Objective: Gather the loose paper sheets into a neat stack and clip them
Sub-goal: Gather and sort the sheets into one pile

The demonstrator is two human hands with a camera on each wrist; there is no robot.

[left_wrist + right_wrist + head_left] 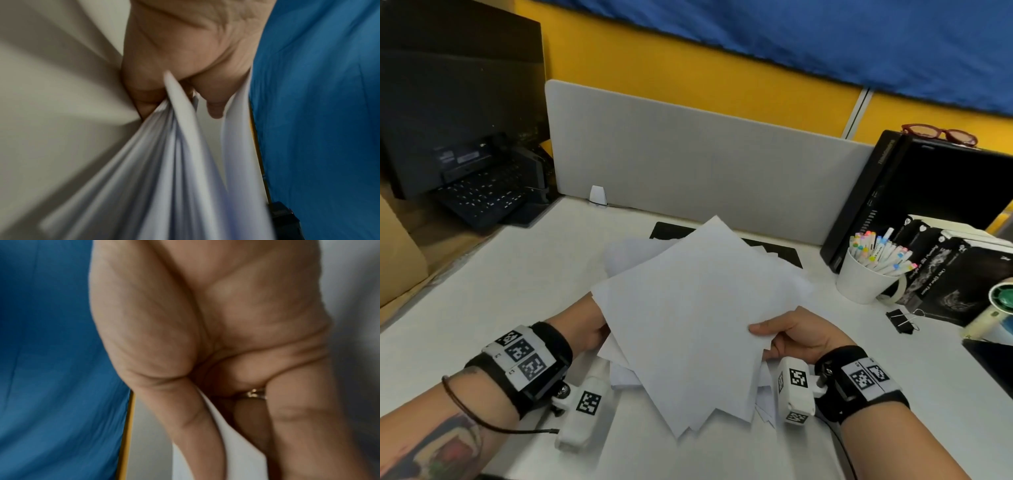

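Both hands hold a fanned bundle of paper sheets (688, 308) above the white tabletop (517, 274), its corners splayed and uneven toward the person. The left hand (585, 325) grips the bundle's left edge; the left wrist view alone shows the thumb on one side and curled fingers (144, 100) on the other, with the sheets (174, 162) spread apart between them. The right hand (796, 334) pinches the right edge, and only the right wrist view shows a sheet edge (226, 426) caught between thumb and fingers. The head view alone shows more sheets lying under the bundle, a black binder clip (902, 320) on the tabletop to the right, near a white cup of markers (866, 274), and bare tabletop to the left.
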